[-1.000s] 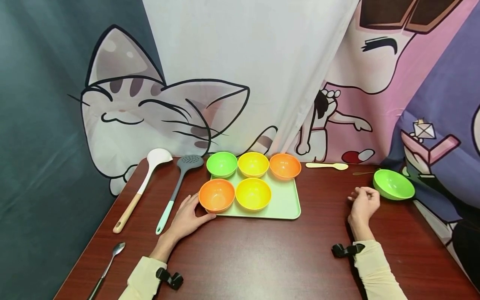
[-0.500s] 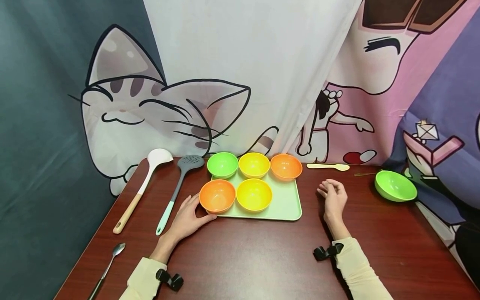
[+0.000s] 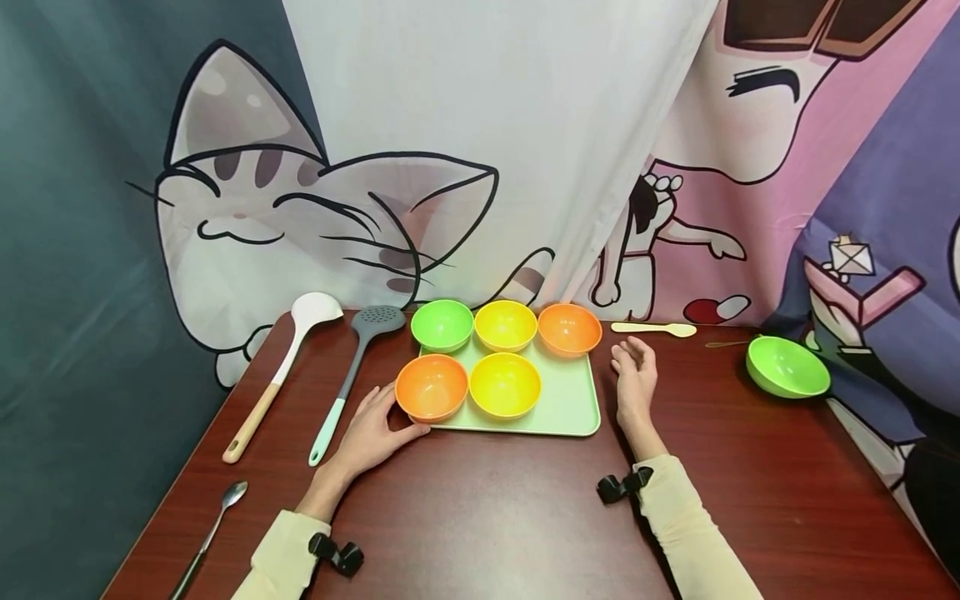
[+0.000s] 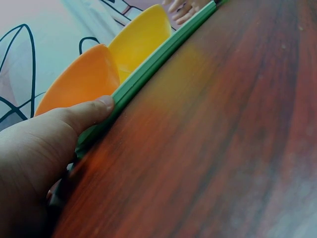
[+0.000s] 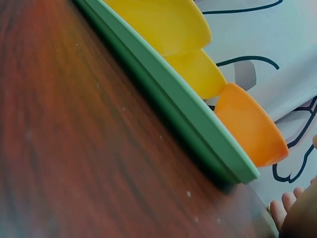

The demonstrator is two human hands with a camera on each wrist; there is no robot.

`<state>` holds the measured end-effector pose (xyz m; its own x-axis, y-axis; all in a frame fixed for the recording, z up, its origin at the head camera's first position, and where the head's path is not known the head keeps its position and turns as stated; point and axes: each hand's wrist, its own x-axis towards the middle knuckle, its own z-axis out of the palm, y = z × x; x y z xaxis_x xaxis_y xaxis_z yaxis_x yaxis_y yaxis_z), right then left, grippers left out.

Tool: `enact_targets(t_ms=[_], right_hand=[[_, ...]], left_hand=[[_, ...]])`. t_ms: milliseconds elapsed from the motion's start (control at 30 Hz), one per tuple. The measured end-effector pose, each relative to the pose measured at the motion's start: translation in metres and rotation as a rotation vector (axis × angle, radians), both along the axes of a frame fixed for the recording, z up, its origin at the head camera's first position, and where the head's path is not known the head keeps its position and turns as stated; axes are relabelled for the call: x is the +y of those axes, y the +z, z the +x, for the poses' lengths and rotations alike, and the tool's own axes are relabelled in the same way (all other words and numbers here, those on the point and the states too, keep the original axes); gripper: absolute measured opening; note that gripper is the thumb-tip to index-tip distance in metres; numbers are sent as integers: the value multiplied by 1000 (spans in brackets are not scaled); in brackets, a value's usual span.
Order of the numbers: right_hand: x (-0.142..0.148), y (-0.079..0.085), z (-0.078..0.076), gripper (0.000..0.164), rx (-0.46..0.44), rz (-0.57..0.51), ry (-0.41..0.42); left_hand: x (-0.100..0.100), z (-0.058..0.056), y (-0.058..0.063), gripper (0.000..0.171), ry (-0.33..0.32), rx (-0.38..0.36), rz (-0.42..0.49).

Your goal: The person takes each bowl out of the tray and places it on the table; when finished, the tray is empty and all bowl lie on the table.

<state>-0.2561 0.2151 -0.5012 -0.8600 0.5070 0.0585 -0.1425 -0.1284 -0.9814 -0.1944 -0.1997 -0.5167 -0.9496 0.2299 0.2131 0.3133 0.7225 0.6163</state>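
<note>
In the head view a pale green tray (image 3: 572, 400) carries an orange bowl (image 3: 431, 388) and a yellow bowl (image 3: 506, 386) in front. Behind them stand a green bowl (image 3: 442, 326), a second yellow bowl (image 3: 506, 326) and a second orange bowl (image 3: 570, 330). My left hand (image 3: 372, 432) holds the tray's front left corner; its thumb (image 4: 96, 110) lies against the front edge beside the orange bowl, while the other fingers are partly hidden at the left side. My right hand (image 3: 636, 387), fingers loosely bent and holding nothing, is just right of the tray's right edge.
Left of the tray lie a white ladle (image 3: 283, 367), a grey slotted turner (image 3: 359, 358) and a metal spoon (image 3: 217, 525). A cream spoon (image 3: 654, 329) lies at the back edge. Far right, a green bowl (image 3: 787, 367) sits tilted. A printed curtain (image 3: 570, 125) hangs behind the table.
My right hand has moved left, from beside the far right green bowl to the tray's right side. The left hand has stayed at the tray corner.
</note>
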Motion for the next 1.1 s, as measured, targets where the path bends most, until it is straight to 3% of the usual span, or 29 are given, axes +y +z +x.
enact_targets(t_ms=[167, 400, 667, 1100], right_hand=[[-3, 0, -5, 55, -28, 4, 35], [-7, -1, -15, 55, -19, -20, 63], [-12, -1, -24, 57, -43, 26, 88], [-14, -2, -35, 43, -44, 18, 55]], left_hand=[[0, 0, 0, 87, 1, 1, 0], [0, 0, 0, 88, 8, 2, -7], [1, -1, 1, 87, -1, 2, -2], [2, 0, 2, 87, -1, 8, 1]])
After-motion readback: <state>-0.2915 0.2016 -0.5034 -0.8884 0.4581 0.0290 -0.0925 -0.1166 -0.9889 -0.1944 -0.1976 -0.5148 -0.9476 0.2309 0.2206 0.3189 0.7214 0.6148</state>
